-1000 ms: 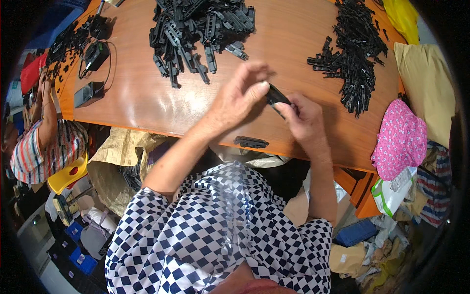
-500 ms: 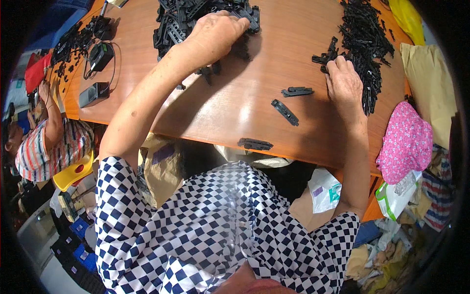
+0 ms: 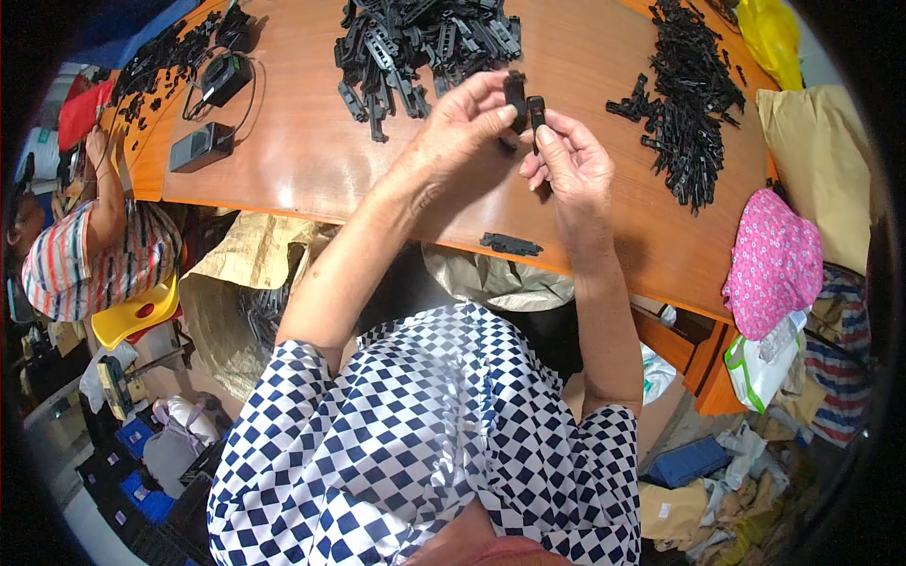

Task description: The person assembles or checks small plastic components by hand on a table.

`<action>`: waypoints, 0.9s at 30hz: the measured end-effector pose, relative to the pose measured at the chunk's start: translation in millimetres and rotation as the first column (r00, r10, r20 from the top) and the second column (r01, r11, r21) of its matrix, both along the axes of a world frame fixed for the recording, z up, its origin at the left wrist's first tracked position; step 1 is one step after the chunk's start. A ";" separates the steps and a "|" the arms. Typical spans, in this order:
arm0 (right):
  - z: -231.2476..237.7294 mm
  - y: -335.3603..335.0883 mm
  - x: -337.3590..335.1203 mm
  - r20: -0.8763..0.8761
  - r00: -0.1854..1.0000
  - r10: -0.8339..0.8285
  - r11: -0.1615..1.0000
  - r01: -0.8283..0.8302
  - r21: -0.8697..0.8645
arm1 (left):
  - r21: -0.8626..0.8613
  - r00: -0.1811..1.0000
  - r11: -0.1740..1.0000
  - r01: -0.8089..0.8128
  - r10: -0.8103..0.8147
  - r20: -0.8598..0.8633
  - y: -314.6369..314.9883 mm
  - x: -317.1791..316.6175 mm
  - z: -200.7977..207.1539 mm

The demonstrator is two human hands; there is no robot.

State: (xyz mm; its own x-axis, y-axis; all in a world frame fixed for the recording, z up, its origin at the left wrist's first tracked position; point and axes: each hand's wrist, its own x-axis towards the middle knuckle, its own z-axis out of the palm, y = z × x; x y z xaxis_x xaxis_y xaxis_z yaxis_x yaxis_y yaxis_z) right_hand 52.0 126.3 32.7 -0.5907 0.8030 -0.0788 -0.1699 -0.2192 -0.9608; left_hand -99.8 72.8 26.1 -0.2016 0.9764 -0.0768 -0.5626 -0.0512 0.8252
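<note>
Over the table [image 3: 293, 141], nearer you than the left pile [image 3: 425, 47] and the right pile [image 3: 694, 113] of black parts, the step in hand appears to be matching two pieces, and the next move would call for lining up their ends. Your left hand [image 3: 462, 118] has its fingers [image 3: 483, 83] clamped on the left piece [image 3: 515, 94]; your right hand [image 3: 576, 165] pinches the right piece [image 3: 537, 113] between thumb and fingers, just beside it, while another piece [image 3: 511, 244] lies near the table's edge.
</note>
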 end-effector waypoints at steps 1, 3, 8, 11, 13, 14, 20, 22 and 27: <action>-3.8 -4.1 -2.4 -0.027 0.999 -0.032 0.999 0.033 0.015 | 0.006 0.998 1.000 -0.004 0.004 -0.069 -4.2 2.4 -5.0; -4.7 -11.2 -1.3 -0.021 0.999 -0.037 0.998 0.038 0.045 | -0.001 0.994 1.000 -0.010 0.010 -0.106 -11.7 9.2 -2.8; -1.0 -22.5 2.4 0.035 0.998 -0.044 0.993 0.039 0.115 | 0.047 0.964 0.999 -0.024 0.035 -0.262 -21.4 17.7 -5.3; -3.5 -24.4 7.8 0.047 0.997 -0.066 0.993 0.061 0.104 | 0.020 0.921 0.998 -0.054 0.057 -0.385 -27.4 25.1 -4.1; -7.3 -26.2 12.8 0.055 0.998 -0.026 0.990 0.018 0.140 | 0.009 0.946 0.999 -0.040 0.041 -0.323 -32.7 27.8 -2.6; -8.5 -28.8 14.1 0.056 0.998 -0.028 0.990 0.020 0.138 | -0.001 0.966 1.000 -0.026 0.025 -0.258 -34.2 29.4 -2.2; -11.8 -50.1 21.7 0.262 0.959 -0.110 0.985 0.070 0.156 | -0.095 0.972 0.992 -0.083 0.060 -0.225 -43.0 43.2 -19.2; -24.7 -47.0 26.5 0.247 0.944 -0.220 0.902 0.101 0.420 | -0.097 0.966 0.991 -0.091 0.065 -0.249 -46.3 46.4 -20.1; -24.1 -40.3 38.9 0.305 0.952 0.035 0.982 -0.089 0.166 | -0.020 0.986 0.996 -0.086 0.082 -0.144 -50.2 48.1 -10.8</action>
State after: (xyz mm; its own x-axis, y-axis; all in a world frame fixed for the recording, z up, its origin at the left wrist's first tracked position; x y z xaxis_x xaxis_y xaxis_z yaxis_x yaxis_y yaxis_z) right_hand 91.0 86.0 8.6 -0.6110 0.7825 -0.1202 0.1397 -0.0428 -0.9893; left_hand -51.7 22.6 15.3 -0.2938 0.9535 -0.0668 -0.4330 -0.0705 0.8986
